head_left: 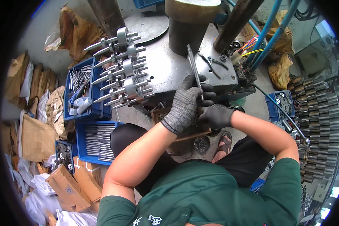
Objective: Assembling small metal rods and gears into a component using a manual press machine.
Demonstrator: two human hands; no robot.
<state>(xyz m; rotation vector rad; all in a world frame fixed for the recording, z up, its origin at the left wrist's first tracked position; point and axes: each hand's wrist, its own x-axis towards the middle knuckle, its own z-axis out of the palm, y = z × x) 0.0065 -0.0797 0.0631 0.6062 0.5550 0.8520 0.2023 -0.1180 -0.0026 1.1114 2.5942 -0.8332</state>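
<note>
The left hand (188, 100) grips a bare shaft (192, 62) at the plate's (160, 73) near edge, the right hand (217, 116) sits below it, grip indeterminable; rotors (129, 67) along the plate's left appear complete, loose shafts (100, 141) lower left seemingly outstanding.

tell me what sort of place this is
Probably a metalworking or assembly workshop: there's a thick metal column on a heavy machine base, a blue bin of metal rods, and rows of metal cylinders.
</note>
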